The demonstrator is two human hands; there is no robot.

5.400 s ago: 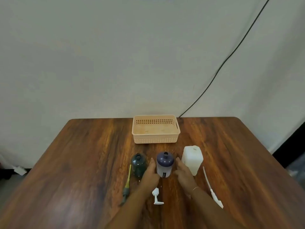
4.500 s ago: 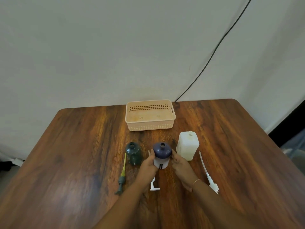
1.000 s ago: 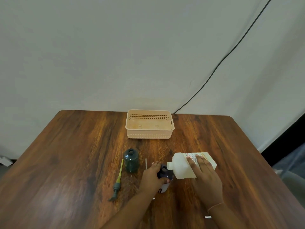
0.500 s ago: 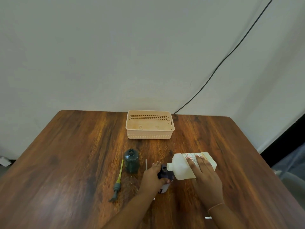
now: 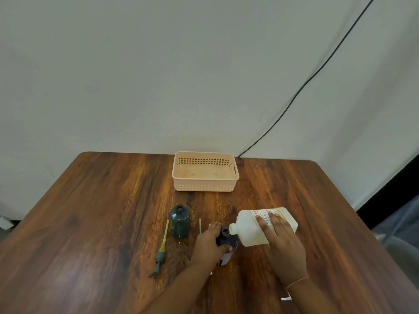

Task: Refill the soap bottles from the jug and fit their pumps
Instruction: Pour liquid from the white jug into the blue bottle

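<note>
The right hand lies over the top of the white jug, fingers spread flat along its labelled side and closed around it, tipping it nearly level so that its spout meets the open neck of the purple bottle. The left hand wraps that bottle from the left, fingers curled round its shoulder, which I judge is to keep the light bottle from sliding or toppling while the jug's mouth bears on it. Whether liquid is running cannot be told; the spout is too small to read. The dark green bottle stands upright and uncapped just to the left, apart from both hands, likely waiting its turn. Its yellow-stemmed pump lies flat on the surface beside it, near enough to pick up once filling is done. A thin white tube shows between the green bottle and the left hand, probably part of the other pump, mostly hidden by the arm. The peach basket sits empty toward the wall, well clear of the pouring. The first fill looks under way; neither pump is fitted.
</note>
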